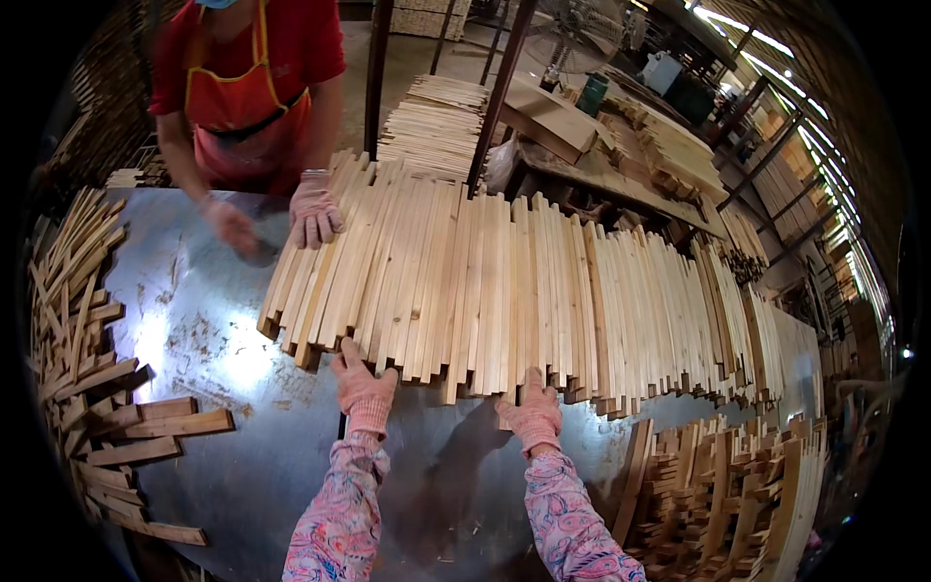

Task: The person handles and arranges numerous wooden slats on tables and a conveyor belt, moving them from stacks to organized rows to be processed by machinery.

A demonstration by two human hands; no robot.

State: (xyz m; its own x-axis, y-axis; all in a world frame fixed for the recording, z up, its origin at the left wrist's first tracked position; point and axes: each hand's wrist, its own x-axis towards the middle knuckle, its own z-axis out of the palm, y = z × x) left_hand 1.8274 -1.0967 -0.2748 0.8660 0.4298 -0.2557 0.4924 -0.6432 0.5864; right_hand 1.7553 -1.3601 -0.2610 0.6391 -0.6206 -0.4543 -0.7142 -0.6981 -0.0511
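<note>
A long row of pale wooden strips (490,291) lies side by side across the metal table, their near ends uneven. My left hand (366,396), in a pinkish knit glove, has its fingers spread against the near ends at the row's left part. Further right, my right hand (531,417), gloved alike, touches the near ends with its fingers apart; a strip's end shows beside its fingertips. Across the table, a co-worker's gloved hand (315,209) rests on the row's far left end. The co-worker's other hand (233,228) is blurred over the table.
Loose wooden pieces (150,427) are heaped along the left edge of the metal table (262,495). Stacked strips (718,485) stand at the near right. Behind the row are a workbench (611,179) with boards, a metal post (499,97) and a large fan (587,34).
</note>
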